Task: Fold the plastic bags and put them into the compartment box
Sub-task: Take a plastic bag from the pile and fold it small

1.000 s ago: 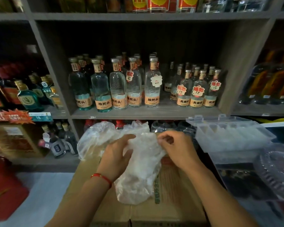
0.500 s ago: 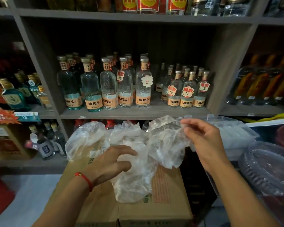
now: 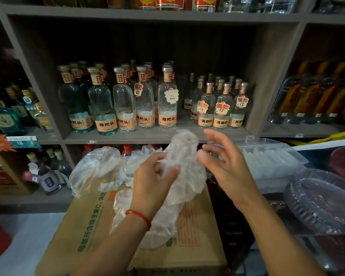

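Liquor shelves [image 3: 157,136] fill the background. Over a cardboard box [image 3: 92,216], my left hand [image 3: 153,180] now pinches the crumpled plastic bag [image 3: 185,172]; my right hand [image 3: 225,164] has let go, fingers spread. Folding is barely begun. The compartment box [image 3: 271,158] waits right.

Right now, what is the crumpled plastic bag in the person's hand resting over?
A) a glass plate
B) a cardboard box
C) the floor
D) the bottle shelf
B: the plastic bag, gripped by the left hand, drapes down onto the cardboard box.
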Available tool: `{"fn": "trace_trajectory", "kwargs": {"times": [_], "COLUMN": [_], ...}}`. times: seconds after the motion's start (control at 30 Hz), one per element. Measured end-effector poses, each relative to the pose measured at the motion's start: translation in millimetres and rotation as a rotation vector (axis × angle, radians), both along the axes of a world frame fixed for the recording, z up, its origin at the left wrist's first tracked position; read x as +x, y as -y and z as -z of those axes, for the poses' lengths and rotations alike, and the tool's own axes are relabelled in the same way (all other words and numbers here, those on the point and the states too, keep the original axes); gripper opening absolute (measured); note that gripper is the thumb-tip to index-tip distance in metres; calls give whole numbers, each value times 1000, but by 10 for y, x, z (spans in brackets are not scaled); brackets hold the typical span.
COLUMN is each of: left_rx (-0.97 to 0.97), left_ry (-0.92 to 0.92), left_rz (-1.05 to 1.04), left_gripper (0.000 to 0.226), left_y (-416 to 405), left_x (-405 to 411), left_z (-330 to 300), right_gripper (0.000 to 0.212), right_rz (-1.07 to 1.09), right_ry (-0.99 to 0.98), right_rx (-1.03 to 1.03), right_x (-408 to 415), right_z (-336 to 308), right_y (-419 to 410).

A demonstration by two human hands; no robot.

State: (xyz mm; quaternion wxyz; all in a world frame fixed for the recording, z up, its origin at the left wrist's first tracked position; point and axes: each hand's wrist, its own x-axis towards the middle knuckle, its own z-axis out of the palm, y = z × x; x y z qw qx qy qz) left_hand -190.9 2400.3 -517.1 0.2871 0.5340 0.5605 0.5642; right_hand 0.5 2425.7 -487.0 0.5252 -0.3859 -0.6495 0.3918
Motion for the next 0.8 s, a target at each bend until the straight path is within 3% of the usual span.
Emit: {"fn": "trace_trajectory", "kwargs": {"times": [0.07,0.17,0.3,0.37,0.43,0.5,0.57,0.63,0.73,0.8], "left_rx": [-29,-62,-67,-77,48,231,273,232,159,147], "left_ry": [198,353,225,136,-46,-290,-491,-505,-376,-343], "left_rz": [8,-9,-148,-238,-306,-224,-80,-21,-23,-3], "left_gripper": [26,36,36,35,33,35,44,36,4,13], "left_y": [12,34,19,5,34,95,153,176,160,145], "left_x": [-38,-58,-181,-255,-292,-246,-154,-92,-97,-137], "left_z": [-27,-62,-51,-46,-68,-114,-118,-99,-90,-80], "right_gripper": [72,64,31,25,22,22,22,21,17,13], "right_rz": [-139,-172,17,49,80,89,72,95,142,160], "right_ry": [200,247,187,149,152,163,156,180,164,143], "right_rx": [-30,-11,-5,-10,8,15,10,39,75,75], "right_x": [-4,-76,-25,25,41,31,19,12,27,59], "right_z": [47,148,74,66,78,80,82,88,79,70], "right_y": [50,60,-4,-37,-38,-22,-8,2,7,12]}}
